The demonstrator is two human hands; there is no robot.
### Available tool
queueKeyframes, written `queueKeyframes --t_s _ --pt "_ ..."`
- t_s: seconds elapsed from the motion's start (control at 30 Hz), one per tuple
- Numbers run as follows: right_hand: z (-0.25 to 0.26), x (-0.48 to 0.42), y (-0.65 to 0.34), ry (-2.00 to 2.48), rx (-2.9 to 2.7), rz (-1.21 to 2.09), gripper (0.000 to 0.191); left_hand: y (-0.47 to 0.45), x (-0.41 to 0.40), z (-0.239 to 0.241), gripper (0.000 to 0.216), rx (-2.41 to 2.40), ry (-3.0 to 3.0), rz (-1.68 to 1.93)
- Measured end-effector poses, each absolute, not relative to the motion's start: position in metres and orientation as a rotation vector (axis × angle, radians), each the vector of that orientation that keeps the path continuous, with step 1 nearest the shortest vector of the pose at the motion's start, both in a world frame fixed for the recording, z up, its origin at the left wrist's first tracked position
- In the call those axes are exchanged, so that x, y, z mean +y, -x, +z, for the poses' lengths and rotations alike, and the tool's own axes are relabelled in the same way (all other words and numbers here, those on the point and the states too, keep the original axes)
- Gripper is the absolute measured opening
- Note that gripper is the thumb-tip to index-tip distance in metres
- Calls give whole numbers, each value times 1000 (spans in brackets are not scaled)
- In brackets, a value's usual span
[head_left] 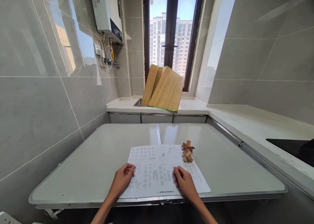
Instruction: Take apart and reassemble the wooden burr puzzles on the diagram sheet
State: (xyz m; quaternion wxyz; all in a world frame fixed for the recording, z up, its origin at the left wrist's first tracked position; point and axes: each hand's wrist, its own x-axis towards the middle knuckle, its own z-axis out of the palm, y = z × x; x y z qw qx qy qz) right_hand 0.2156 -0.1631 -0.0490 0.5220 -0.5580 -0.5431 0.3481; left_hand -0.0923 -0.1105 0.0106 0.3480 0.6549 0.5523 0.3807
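A large white printed sheet [157, 171] with rows of small diagrams lies flat on the white folding table [85, 171]. My left hand [124, 177] rests at the sheet's left edge, its fingers loosely curled with nothing visible in them. On the right part of the paper lies my right hand [183, 180], also curled and holding nothing that I can see. Beyond it, at the sheet's upper right edge, wooden burr puzzles [188, 152] of interlocking pieces sit close together. Neither hand touches them.
A seam runs across the table's middle. White counters [265, 126] border the table behind and to the right, with a dark object [296, 148] on the right one. A bamboo mat [166, 90] leans before the window. A water heater [106, 13] hangs on the left wall.
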Motion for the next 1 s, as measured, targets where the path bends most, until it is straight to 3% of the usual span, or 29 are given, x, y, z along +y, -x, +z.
queueKeyframes --t_s 1.0 --pt "-44 -165 -218 1346 -1305 844 61 91 -108 8 45 1439 -1710 984"
